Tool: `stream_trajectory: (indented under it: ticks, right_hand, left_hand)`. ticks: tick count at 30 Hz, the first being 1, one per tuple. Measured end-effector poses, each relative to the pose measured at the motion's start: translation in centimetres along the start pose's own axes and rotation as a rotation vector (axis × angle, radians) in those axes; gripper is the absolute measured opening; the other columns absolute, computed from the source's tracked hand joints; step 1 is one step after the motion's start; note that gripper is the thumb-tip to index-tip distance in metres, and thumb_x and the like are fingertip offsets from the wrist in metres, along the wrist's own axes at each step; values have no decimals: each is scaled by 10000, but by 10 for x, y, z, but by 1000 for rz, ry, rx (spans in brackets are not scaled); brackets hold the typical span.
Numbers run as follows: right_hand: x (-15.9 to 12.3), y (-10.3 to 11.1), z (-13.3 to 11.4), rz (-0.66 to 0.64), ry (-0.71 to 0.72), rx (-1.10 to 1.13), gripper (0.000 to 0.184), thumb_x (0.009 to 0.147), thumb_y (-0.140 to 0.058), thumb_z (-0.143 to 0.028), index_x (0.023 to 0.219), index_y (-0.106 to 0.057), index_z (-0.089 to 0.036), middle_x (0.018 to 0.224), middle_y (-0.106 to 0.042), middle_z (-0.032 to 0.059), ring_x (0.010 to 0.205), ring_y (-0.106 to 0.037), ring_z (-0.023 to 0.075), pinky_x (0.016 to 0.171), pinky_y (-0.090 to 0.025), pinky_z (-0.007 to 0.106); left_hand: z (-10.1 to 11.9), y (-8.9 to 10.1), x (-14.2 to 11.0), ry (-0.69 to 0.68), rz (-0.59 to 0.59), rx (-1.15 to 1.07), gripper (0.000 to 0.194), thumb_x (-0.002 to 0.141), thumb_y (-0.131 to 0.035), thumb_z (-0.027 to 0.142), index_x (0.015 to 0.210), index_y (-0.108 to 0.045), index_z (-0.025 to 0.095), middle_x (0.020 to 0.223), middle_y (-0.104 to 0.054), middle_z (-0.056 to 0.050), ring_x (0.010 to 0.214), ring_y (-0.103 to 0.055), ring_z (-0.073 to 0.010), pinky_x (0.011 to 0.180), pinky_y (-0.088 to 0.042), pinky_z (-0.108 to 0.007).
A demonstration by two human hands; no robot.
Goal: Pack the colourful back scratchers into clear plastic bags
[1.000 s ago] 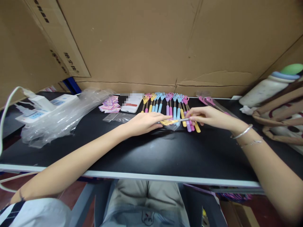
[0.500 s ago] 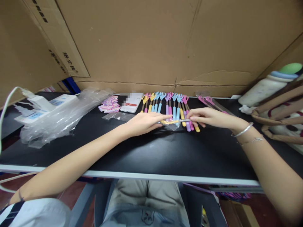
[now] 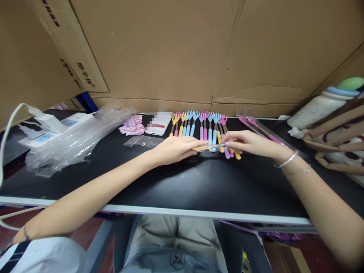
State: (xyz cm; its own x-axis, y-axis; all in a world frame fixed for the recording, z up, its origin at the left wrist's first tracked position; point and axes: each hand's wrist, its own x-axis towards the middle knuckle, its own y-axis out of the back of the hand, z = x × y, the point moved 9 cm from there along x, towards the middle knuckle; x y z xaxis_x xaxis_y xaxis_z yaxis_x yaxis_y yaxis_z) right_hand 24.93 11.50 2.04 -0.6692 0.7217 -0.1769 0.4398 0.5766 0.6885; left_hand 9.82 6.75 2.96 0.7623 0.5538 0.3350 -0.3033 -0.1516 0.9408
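Note:
My left hand (image 3: pixel 179 149) is closed around one end of a yellow back scratcher (image 3: pixel 200 148), its claw head mostly hidden by my fingers. Clear plastic film lies around that end. With fingertips pinched, my right hand (image 3: pixel 246 143) grips the thin metal shaft from the other side, and its handle is hidden under the hand. Behind both hands lies a row of back scratchers (image 3: pixel 214 132) in yellow, pink, blue and purple, claws pointing away from me. To the right, pink back scratchers (image 3: pixel 263 131) rest in clear plastic sleeves.
Left of the row are a white phone (image 3: pixel 159 124), pink printed cards (image 3: pixel 133 125) and a small clear bag (image 3: pixel 142 141). A heap of plastic sleeves (image 3: pixel 76 142) partly covers a power strip (image 3: pixel 42 138). At the right stand a bottle (image 3: pixel 318 110) and a bag with brown handles (image 3: pixel 335 146). Cardboard (image 3: pixel 170 49) walls the back.
My right hand has shifted slightly left, nearer my left hand. The clear film around the yellow back scratcher now looks flatter and stretches further along the shaft.

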Motion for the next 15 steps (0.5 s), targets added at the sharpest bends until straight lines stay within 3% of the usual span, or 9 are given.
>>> stream_trajectory:
  ticks: [9, 15]
  right_hand:
    - [4, -1, -7, 196, 49, -247, 351, 886, -453, -521, 982, -562, -201, 685, -669, 11, 487, -582, 105, 459, -422, 203]
    - [3, 2, -15, 308, 64, -313, 308, 875, -486, -486, 992, -590, -220, 699, -678, 4, 504, -594, 117, 475, -400, 212]
  left_hand:
    - [0, 3, -1, 15, 18, 60, 456, 958, -427, 340, 1400, -359, 249, 1242, -589, -35, 1089, -567, -148, 843, -438, -222]
    - [-6, 7, -1, 66, 78, 137, 516, 913, -505, 388, 1386, -372, 227, 1225, -592, -58, 1059, -571, -180, 831, -433, -256]
